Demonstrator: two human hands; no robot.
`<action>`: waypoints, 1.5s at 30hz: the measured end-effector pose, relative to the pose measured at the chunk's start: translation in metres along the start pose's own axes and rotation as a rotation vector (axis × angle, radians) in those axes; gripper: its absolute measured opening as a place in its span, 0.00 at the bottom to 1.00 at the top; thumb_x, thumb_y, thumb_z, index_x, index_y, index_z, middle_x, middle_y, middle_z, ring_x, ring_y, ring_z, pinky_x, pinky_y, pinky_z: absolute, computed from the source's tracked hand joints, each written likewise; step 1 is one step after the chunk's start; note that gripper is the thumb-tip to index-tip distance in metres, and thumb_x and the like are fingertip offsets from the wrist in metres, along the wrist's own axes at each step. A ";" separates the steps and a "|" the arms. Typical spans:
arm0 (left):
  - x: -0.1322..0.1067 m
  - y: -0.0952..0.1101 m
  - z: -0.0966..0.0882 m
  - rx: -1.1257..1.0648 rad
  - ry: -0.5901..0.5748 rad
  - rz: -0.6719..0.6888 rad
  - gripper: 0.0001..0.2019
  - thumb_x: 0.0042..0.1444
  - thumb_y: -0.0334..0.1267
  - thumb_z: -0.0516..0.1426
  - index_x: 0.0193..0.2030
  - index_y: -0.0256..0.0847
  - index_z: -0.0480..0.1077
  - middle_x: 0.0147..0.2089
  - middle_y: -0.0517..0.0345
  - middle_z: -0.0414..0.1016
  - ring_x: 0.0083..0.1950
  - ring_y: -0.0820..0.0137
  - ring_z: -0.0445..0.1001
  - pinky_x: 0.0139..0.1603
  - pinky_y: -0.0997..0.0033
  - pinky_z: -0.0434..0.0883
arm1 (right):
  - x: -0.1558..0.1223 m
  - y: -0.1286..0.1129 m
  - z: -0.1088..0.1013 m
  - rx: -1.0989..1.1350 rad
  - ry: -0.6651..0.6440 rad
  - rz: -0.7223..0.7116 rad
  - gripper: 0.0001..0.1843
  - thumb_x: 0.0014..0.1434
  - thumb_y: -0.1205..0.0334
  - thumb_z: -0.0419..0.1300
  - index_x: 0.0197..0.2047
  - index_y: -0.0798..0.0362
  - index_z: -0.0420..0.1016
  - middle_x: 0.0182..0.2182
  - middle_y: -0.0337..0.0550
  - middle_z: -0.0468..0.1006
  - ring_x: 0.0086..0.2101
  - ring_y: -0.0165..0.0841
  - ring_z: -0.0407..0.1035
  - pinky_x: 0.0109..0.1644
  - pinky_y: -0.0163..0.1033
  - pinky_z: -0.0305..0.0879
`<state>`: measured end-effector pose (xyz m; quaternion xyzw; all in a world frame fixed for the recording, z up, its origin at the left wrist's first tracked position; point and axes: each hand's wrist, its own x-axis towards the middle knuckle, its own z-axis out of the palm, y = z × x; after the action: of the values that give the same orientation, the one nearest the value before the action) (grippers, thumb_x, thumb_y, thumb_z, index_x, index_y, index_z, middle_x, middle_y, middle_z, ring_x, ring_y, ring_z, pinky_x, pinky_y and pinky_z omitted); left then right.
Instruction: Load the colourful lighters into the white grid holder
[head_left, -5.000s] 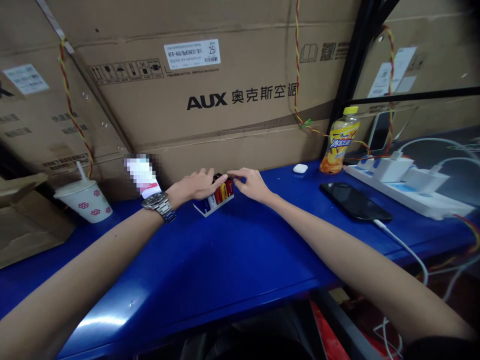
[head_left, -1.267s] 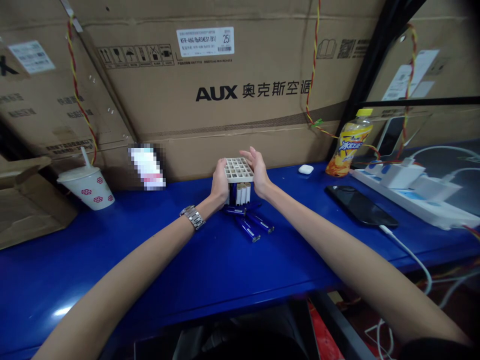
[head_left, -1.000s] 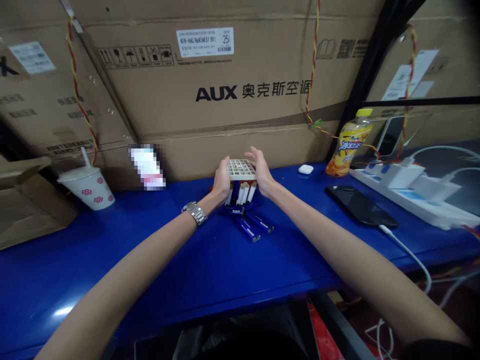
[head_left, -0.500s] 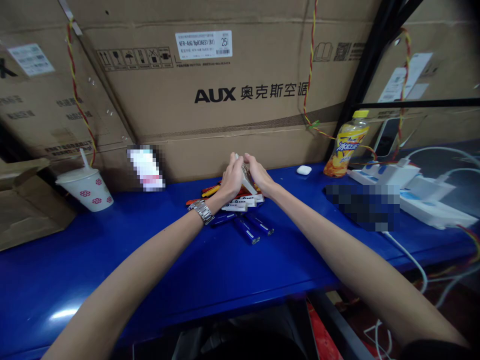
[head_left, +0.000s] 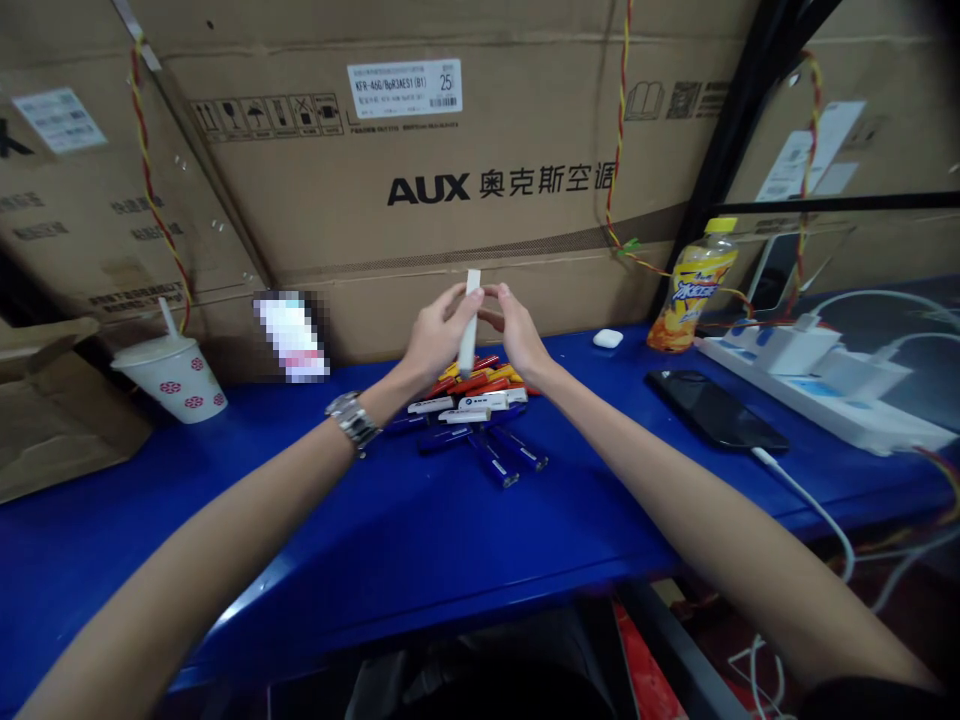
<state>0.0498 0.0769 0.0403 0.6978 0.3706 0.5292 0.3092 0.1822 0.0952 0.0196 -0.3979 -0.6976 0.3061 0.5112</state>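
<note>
Both my hands hold a white grid tray [head_left: 470,322] edge-on, raised above the blue table [head_left: 420,540]. My left hand [head_left: 435,335], a metal watch on its wrist, grips the tray's left side. On the tray's right side my right hand [head_left: 516,335] has its fingers closed. Under the hands lies a loose heap of batteries [head_left: 472,400]: red and yellow ones at the back, white ones in the middle, blue ones [head_left: 499,455] nearest me.
Big cardboard boxes [head_left: 420,190] wall off the table's far edge. A paper cup with a straw [head_left: 174,375] stands at the left. To the right are an earbud case [head_left: 606,338], a yellow drink bottle [head_left: 690,285], a black phone [head_left: 716,410] on a cable and a white power strip [head_left: 817,385].
The tray was turned over and lifted; the batteries dropped out of it into a heap on the table. Now both hands hold the emptied tray upright, higher than before.
</note>
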 end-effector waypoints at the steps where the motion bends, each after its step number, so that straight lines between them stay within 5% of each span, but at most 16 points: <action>1: -0.006 0.009 -0.009 0.048 -0.017 0.020 0.24 0.58 0.53 0.54 0.55 0.39 0.69 0.45 0.48 0.77 0.45 0.59 0.75 0.45 0.59 0.71 | -0.001 -0.001 -0.002 0.008 0.048 -0.041 0.33 0.62 0.35 0.31 0.58 0.41 0.59 0.60 0.40 0.64 0.55 0.41 0.64 0.58 0.50 0.55; 6: -0.075 0.049 -0.045 0.462 -0.454 0.110 0.25 0.55 0.51 0.59 0.56 0.42 0.69 0.51 0.52 0.76 0.48 0.60 0.74 0.48 0.60 0.70 | -0.001 0.000 -0.014 -0.042 0.093 0.016 0.33 0.62 0.35 0.34 0.51 0.48 0.66 0.43 0.48 0.77 0.48 0.42 0.69 0.55 0.52 0.57; 9: -0.126 0.060 -0.051 0.578 -0.831 0.194 0.29 0.56 0.52 0.58 0.63 0.47 0.60 0.60 0.53 0.70 0.55 0.61 0.71 0.54 0.59 0.69 | 0.000 0.002 -0.018 -0.055 0.048 0.077 0.33 0.62 0.35 0.35 0.48 0.51 0.68 0.37 0.50 0.78 0.44 0.43 0.71 0.54 0.53 0.58; 11: -0.150 0.060 -0.050 0.687 -0.951 0.279 0.30 0.59 0.52 0.55 0.66 0.46 0.57 0.65 0.50 0.64 0.61 0.58 0.65 0.59 0.57 0.66 | 0.000 0.005 -0.018 -0.060 0.035 0.081 0.33 0.62 0.36 0.36 0.46 0.52 0.68 0.36 0.51 0.78 0.43 0.43 0.71 0.54 0.54 0.59; 15: -0.161 0.050 -0.037 0.809 -0.900 0.411 0.27 0.63 0.51 0.49 0.66 0.42 0.56 0.66 0.47 0.61 0.68 0.54 0.55 0.65 0.51 0.59 | 0.003 0.014 -0.017 -0.103 0.015 0.039 0.32 0.63 0.37 0.36 0.47 0.52 0.69 0.36 0.51 0.78 0.43 0.43 0.71 0.54 0.53 0.60; 21: -0.128 0.023 -0.016 0.906 -0.793 0.447 0.26 0.63 0.55 0.47 0.63 0.46 0.61 0.72 0.42 0.48 0.70 0.44 0.46 0.64 0.39 0.54 | 0.001 0.017 -0.019 -0.175 -0.043 0.034 0.32 0.63 0.37 0.37 0.48 0.51 0.70 0.37 0.50 0.79 0.44 0.43 0.71 0.53 0.51 0.62; 25: -0.106 0.007 -0.014 0.951 -0.774 0.374 0.27 0.63 0.57 0.43 0.64 0.50 0.61 0.71 0.43 0.49 0.70 0.44 0.45 0.62 0.32 0.50 | -0.004 0.010 -0.023 -0.247 -0.100 0.039 0.30 0.65 0.41 0.38 0.46 0.53 0.71 0.37 0.52 0.79 0.43 0.44 0.71 0.52 0.50 0.61; 32: -0.087 -0.012 -0.018 0.979 -0.714 0.381 0.26 0.63 0.58 0.44 0.64 0.55 0.61 0.69 0.47 0.55 0.68 0.46 0.50 0.61 0.34 0.52 | -0.006 -0.004 -0.043 -0.763 -0.458 -0.009 0.11 0.56 0.57 0.54 0.33 0.52 0.76 0.29 0.46 0.78 0.31 0.40 0.71 0.38 0.42 0.60; 36: -0.081 -0.021 -0.019 0.980 -0.690 0.392 0.26 0.62 0.58 0.44 0.64 0.54 0.61 0.69 0.45 0.55 0.67 0.45 0.53 0.61 0.33 0.50 | -0.010 -0.016 -0.062 -0.852 -0.600 0.042 0.02 0.45 0.66 0.59 0.26 0.51 0.73 0.22 0.41 0.75 0.26 0.34 0.67 0.30 0.39 0.58; 41: -0.076 -0.028 -0.017 1.010 -0.660 0.444 0.26 0.63 0.57 0.44 0.64 0.53 0.61 0.68 0.45 0.56 0.66 0.47 0.55 0.61 0.35 0.50 | -0.023 -0.020 -0.069 -0.922 -0.895 0.222 0.12 0.36 0.65 0.66 0.28 0.49 0.74 0.26 0.37 0.75 0.24 0.31 0.66 0.25 0.36 0.56; 45: -0.080 -0.022 -0.018 1.060 -0.611 0.515 0.26 0.64 0.56 0.42 0.63 0.49 0.61 0.67 0.45 0.59 0.65 0.48 0.55 0.61 0.40 0.52 | -0.031 -0.017 -0.061 -1.041 -0.967 0.313 0.12 0.34 0.66 0.67 0.26 0.48 0.71 0.20 0.33 0.71 0.20 0.29 0.63 0.22 0.35 0.53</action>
<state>0.0151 0.0221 -0.0140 0.9405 0.2977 0.1106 -0.1210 0.2413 0.0613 0.0369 -0.5051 -0.8356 0.1455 -0.1598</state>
